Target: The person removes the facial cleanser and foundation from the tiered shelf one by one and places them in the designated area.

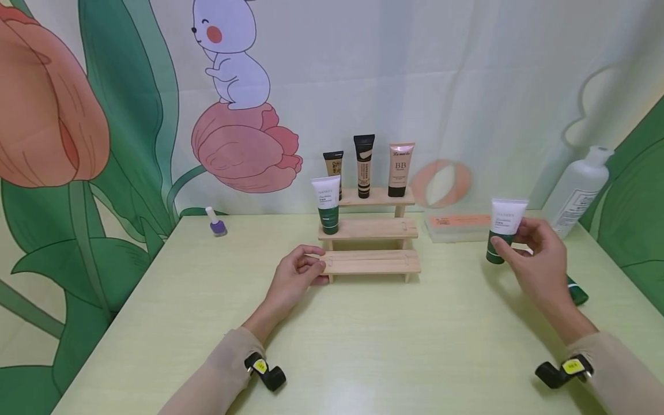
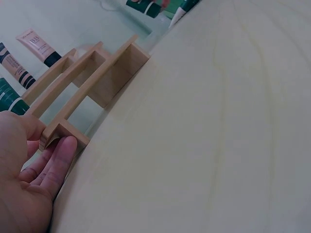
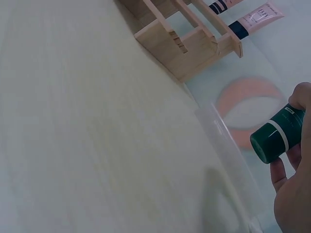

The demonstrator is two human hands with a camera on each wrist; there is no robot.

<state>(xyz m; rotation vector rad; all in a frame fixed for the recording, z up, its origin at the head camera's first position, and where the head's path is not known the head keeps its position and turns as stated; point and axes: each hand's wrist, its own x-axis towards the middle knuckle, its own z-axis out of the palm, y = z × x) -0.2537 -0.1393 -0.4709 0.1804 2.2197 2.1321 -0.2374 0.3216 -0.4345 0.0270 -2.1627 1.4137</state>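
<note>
White-and-green tube, cap down and nearly upright, pinched between thumb and curled fingers of the right hand, near the clear box; the left hand pinches the left end of the wooden rack's lowest shelf; a light grip, cap kept level, and a steady rack should spare the standing tubes a knock; the left hand lies low by the table, the right reaches forward above it.

stepped rack: smooth wood; held tube: glossy plastic; backdrop: matt cloth
</note>
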